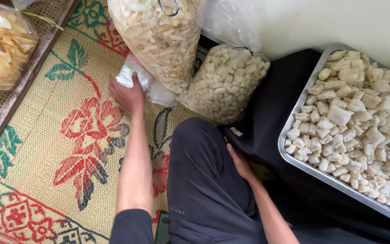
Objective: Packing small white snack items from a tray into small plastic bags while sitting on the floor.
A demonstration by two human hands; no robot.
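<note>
Floral mat (pixel 46 135) | left hand (pixel 126 96) grips plastic bag stack (pixel 129 72) | right hand (pixel 240 163) flat by tray (pixel 290 156)

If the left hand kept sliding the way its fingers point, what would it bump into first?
The left hand already touches a small clear plastic bag. Straight beyond it probably sits the big clear bag of pale chips, though depth is unclear.
</note>
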